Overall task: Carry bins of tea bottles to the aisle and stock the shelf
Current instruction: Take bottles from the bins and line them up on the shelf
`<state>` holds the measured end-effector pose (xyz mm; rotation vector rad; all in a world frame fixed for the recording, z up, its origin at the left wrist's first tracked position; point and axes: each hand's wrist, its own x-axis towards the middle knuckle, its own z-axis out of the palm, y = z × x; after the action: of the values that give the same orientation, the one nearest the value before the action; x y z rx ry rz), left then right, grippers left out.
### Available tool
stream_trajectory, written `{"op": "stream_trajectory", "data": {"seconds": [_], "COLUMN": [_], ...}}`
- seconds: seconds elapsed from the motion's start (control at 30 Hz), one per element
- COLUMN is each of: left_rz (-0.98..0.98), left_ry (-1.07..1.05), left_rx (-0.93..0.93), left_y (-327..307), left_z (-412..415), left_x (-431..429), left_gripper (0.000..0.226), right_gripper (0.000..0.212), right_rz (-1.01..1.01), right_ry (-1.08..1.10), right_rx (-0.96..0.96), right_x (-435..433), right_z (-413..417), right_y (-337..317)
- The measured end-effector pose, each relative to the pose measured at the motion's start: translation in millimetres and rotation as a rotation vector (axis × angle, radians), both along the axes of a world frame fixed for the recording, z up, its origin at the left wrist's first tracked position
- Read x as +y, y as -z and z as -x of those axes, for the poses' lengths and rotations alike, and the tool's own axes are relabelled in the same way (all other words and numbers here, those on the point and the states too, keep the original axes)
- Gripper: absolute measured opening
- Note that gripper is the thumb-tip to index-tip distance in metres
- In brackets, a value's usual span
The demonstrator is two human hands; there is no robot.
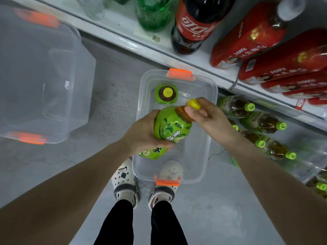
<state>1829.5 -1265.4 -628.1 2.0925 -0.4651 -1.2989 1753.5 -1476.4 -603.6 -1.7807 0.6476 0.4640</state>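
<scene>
**Bottle in both hands, shelf right**

Over the bin point(196, 149), the left hand point(145, 131) grips the tea bottle point(171, 126) round its base, and the right hand point(207, 115) pinches the neck. The cap points rightward at the stocked bottles point(261, 122) on the shelf point(306, 138) right of the bin; right hand's nearer.

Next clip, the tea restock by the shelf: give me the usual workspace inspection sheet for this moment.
Surface: grey concrete floor.
Job's things: held tea bottle over a clear bin; second tea bottle upright inside it; shelved tea bottles lying at right.
Clutter: second clear bin at left, no bottles seen inside.
Grippers: left hand grips the held bottle's body; right hand pinches its neck and cap.
Cables: nothing seen.
Surroundings: upper shelf with cola bottle, green soda bottle, red juice cartons.
</scene>
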Motion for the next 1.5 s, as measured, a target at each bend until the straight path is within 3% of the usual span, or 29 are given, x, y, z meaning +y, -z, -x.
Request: {"op": "stream_trajectory", "data": {"seconds": [0.1,0.17,0.23,0.3,0.43,0.5,0.7,0.9,1.07,1.2,1.27,1.4,1.5], "left_rz": [-0.04,-0.064,-0.073,-0.044,0.005,0.006,0.003,0.026,0.03,0.029,0.03,0.068,0.122], "left_ry": [-0.11,-0.249,-0.37,-0.439,-0.511,-0.505,-0.529,-0.564,-0.54,-0.471,-0.449,-0.389,-0.353], "left_rx": [0.016,0.07,0.103,0.146,0.202,0.205,0.208,0.256,0.247,0.197,0.154,0.123,0.103], "left_y": [3.3,10.3,21.8,34.8,55.8,62.8,57.9,17.4,-50.0,-131.5,-178.3,-275.7,-346.2], "left_z": [-7.7,-11.7,-16.2,-21.3,-26.4,-26.1,-16.8,-5.3,5.4,15.2,19.3,26.2,25.4], "left_x": [15.5,27.1,38.0,46.8,55.4,56.3,57.8,60.9,59.9,51.7,47.3,37.6,29.5], "left_gripper": [0.09,0.088,0.091,0.093,0.094,0.095,0.094,0.091,0.092,0.08,0.068,0.082,0.07], "right_gripper": [0.048,0.046,0.047,0.07,0.102,0.102,0.072,0.068,0.062,0.082,0.078,0.064,0.05], "right_rz": [-0.253,-0.296,0.005,0.24,0.394,0.451,0.511,0.254,0.045,-0.058,-0.06,0.0,0.092], "right_ry": [0.184,0.322,0.193,-0.017,-0.142,-0.109,-0.044,0.389,0.639,0.687,0.678,0.675,0.647], "right_rx": [0.052,0.109,0.13,0.146,0.102,0.075,0.046,0.2,0.168,0.131,0.11,0.056,0.0], "right_x": [6.5,10.8,12.3,17.0,31.8,36.9,40.8,48.7,53.3,52.1,51.6,50.9,46.7], "right_z": [-20.3,-32.3,-38.5,-43.9,-60.3,-63.8,-56.5,2.5,65.1,102.9,115.7,131.5,136.5], "right_y": [15.7,43.1,80.5,113.6,159.8,175.5,167.3,96.9,-3.7,-96.9,-146.0,-245.0,-317.3]}}
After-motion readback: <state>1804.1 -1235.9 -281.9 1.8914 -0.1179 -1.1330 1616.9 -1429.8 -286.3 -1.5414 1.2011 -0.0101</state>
